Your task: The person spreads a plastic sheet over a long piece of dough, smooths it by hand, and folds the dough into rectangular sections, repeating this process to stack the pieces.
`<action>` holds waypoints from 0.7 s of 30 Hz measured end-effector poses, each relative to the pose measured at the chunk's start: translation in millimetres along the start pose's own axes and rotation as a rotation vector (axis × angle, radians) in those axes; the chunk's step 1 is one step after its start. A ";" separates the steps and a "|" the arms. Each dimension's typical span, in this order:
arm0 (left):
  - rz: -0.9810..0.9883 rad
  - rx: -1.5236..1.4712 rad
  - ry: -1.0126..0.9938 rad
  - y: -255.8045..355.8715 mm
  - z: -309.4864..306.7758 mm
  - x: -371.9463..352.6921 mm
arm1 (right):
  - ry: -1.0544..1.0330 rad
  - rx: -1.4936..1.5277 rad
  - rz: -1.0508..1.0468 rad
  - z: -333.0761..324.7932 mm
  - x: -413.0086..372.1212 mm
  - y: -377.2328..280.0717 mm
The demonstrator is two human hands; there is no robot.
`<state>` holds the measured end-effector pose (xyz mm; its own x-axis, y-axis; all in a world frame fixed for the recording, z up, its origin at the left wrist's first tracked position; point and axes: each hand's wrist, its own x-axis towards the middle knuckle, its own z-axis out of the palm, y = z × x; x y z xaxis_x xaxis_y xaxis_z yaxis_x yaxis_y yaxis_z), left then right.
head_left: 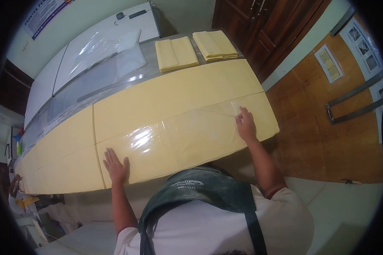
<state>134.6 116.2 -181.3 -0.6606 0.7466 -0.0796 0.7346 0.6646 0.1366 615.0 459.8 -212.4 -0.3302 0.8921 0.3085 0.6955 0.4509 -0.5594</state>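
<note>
A long yellow sheet (178, 93) with straight crease lines covers the near part of the table. On its front half lies a clear plastic bag or sheet (187, 131), shiny and slightly wrinkled. My left hand (116, 166) rests flat on the yellow surface left of the plastic's glare, fingers stretched out. My right hand (245, 123) is at the plastic's right end, thumb and fingers pinched on its gathered edge, where small wrinkles fan out.
Two folded yellow bundles (176, 54) (215, 45) lie at the back. Clear plastic sheets (123, 61) are spread behind the yellow sheet. A white surface (98, 36) adjoins the table. Another person's hand (15, 183) is at the far left end. A wooden board (323, 119) stands right.
</note>
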 end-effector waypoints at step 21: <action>0.792 -0.633 0.307 211.6 -153.9 48.4 | -0.049 0.201 -0.010 -236.3 123.2 -177.0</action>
<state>234.2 288.0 -4.3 -0.1039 0.8606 0.4986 0.8167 -0.2123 0.5366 602.0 482.8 106.4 -0.3706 0.8856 0.2798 0.5523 0.4524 -0.7002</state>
